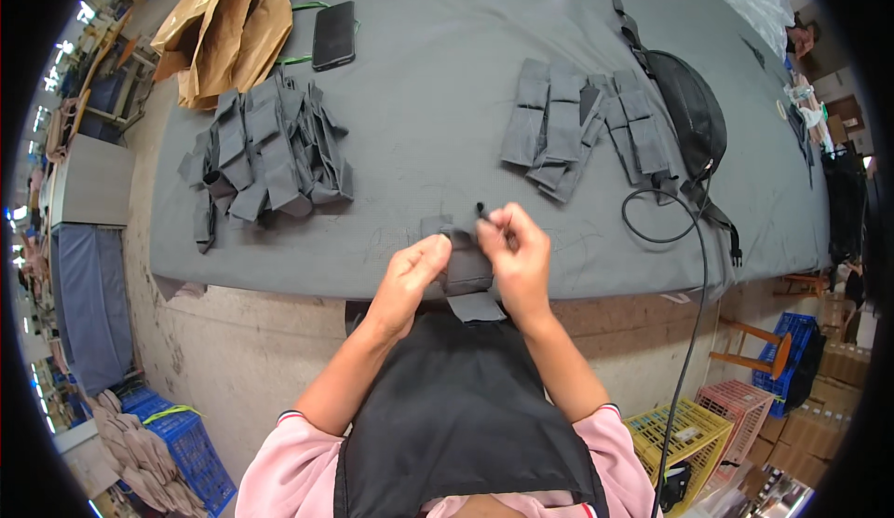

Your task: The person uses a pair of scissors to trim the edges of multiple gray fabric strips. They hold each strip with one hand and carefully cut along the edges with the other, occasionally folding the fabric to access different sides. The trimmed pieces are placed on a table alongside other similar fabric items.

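At the table's near edge, my left hand (415, 272) is closed on the left side of a dark grey sewn fabric piece (468, 274). A loose flap of this piece hangs over the edge by the black apron. My right hand (518, 255) is closed at the piece's upper right, fingers curled round a small black-tipped thing (482, 211). It is blurred and mostly hidden by the fingers, so its kind does not show. Beyond my left hand lies a heap of similar grey fabric pieces (268, 150). More grey strips (562, 127) lie beyond my right hand.
A brown paper bag (226, 34) and a black phone (334, 35) sit at the far left of the grey-covered table (419, 99). On the right are a black waist bag (687, 108) and a black cable (697, 285) trailing down. Crates (684, 432) stand on the floor at right.
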A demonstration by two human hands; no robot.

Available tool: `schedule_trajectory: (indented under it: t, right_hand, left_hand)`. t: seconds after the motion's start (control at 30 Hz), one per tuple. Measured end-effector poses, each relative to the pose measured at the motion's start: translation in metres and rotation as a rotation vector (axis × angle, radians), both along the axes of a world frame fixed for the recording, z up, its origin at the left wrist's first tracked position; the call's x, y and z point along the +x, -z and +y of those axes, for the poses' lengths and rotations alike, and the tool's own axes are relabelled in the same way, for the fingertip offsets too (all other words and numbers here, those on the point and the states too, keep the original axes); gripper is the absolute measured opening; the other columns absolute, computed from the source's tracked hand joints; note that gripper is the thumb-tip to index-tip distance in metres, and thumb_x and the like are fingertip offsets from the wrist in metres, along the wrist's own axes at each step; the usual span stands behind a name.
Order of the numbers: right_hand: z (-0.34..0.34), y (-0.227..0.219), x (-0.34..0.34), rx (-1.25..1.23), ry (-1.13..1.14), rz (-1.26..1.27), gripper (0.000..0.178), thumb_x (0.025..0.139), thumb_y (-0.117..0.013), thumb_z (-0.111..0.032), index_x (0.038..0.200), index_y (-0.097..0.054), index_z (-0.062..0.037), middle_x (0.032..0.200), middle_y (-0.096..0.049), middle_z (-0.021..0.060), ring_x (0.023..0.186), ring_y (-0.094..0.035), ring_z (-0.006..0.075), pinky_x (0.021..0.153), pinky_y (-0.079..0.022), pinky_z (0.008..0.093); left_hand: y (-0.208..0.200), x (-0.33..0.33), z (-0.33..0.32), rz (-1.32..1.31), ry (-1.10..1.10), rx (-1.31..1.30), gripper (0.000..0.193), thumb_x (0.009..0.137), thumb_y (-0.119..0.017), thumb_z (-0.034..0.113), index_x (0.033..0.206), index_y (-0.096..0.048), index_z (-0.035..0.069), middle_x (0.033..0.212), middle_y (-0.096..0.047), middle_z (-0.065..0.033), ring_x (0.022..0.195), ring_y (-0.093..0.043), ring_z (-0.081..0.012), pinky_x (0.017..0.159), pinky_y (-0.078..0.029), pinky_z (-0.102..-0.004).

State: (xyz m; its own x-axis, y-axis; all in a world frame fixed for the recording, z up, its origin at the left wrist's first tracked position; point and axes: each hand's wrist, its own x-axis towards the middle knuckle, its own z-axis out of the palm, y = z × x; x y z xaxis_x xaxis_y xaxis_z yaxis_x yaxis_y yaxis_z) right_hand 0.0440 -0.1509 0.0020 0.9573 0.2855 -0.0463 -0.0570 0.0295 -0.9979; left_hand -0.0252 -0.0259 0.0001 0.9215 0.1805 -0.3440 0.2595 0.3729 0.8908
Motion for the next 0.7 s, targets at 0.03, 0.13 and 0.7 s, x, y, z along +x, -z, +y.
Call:
schedule_trajectory:
  t: [0.03,0.13,0.7]
  right_hand:
    - [0.001,-0.001,0.009,0.001,-0.022,0.087,0.019,0.086,-0.063,-0.008,0.073,-0.052,-0.0006,0.068,-0.049,-0.0054,0.064,-0.042,0.0021,0.054,-0.036,0.0204]
    - [0.008,0.010,0.015,0.126,-0.136,0.302,0.014,0.088,-0.062,-0.011,0.082,-0.054,-0.0005,0.073,-0.050,-0.0041,0.066,-0.044,0.0033,0.056,-0.038,0.0212]
    - [-0.042,0.001,-0.040,-0.295,-0.096,-0.333,0.025,0.074,-0.072,-0.007,0.098,-0.064,-0.0036,0.078,-0.057,0.0054,0.060,-0.051,0.0138,0.056,-0.042,0.0251]
  left_hand:
    - [-0.002,-0.001,0.001,-0.030,0.037,-0.030,0.033,0.091,-0.061,0.025,0.067,-0.044,0.010,0.065,-0.032,0.0099,0.060,-0.027,-0.0022,0.052,-0.022,-0.0219]
    - [0.007,-0.001,0.003,0.052,0.014,0.030,0.032,0.092,-0.060,0.022,0.066,-0.041,0.013,0.066,-0.032,0.0104,0.062,-0.026,-0.0014,0.053,-0.022,-0.0214]
    - [0.012,0.001,0.001,-0.008,-0.231,0.108,0.017,0.092,-0.057,0.017,0.080,-0.053,0.006,0.060,-0.036,0.0118,0.054,-0.026,0.0011,0.047,-0.022,-0.0197]
